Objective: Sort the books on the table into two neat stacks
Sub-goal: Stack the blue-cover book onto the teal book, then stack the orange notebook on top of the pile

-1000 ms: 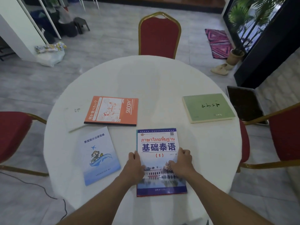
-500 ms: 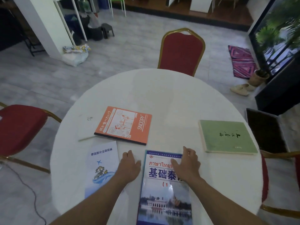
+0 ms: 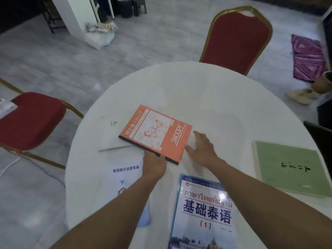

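Observation:
An orange Snoopy book (image 3: pixel 156 134) lies flat at the table's middle left. My left hand (image 3: pixel 154 165) touches its near black-edged side with the fingertips; I cannot tell whether they reach under it. My right hand (image 3: pixel 203 148) rests on the cloth with fingers spread, against the book's right edge. A blue and white Thai textbook (image 3: pixel 203 212) lies close in front of me between my forearms. A pale blue booklet (image 3: pixel 124 177) sits to its left, partly under my left forearm. A green book (image 3: pixel 291 169) lies at the right.
A thin white book (image 3: pixel 107 135) lies partly under the orange book's left side. The round table (image 3: pixel 206 90) has a white cloth. Red chairs stand at the far side (image 3: pixel 237 38) and at the left (image 3: pixel 30 119). A dark chair edge (image 3: pixel 319 133) shows at the right.
Both hands left the Thai textbook and moved forward and left to the orange Snoopy book. The view shifted left and closer to the table.

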`<control>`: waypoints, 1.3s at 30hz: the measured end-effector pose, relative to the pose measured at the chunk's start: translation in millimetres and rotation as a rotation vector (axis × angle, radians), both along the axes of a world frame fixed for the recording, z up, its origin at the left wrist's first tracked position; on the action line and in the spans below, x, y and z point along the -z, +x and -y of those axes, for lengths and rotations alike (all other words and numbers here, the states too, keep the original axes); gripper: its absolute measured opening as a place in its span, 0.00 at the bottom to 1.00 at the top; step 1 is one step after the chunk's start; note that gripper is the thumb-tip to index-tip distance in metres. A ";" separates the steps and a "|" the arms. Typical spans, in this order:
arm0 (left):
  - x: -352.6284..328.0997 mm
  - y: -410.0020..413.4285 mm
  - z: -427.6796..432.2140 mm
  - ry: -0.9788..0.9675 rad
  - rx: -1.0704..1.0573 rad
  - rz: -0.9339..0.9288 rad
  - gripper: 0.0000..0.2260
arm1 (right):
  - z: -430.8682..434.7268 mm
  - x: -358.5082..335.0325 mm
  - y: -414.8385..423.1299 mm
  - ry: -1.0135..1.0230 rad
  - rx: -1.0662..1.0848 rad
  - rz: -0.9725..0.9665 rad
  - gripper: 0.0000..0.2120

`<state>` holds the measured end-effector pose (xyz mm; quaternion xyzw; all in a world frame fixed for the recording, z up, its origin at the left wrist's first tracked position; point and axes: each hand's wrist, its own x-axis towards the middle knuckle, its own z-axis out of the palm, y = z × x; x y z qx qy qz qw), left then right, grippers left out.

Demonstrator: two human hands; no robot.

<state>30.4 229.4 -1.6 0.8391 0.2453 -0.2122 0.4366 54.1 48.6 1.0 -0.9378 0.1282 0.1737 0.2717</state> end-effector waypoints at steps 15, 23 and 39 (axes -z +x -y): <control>17.6 19.1 2.4 -0.035 -0.109 0.082 0.22 | -36.0 17.6 84.3 -0.161 -0.026 -0.138 0.34; 11.6 25.1 -5.8 -0.157 -0.031 0.153 0.19 | -9.3 0.5 58.9 0.184 0.254 -0.033 0.17; -34.9 -73.7 21.7 -0.068 0.397 0.257 0.11 | 54.8 -44.9 -111.2 0.421 0.346 -0.135 0.19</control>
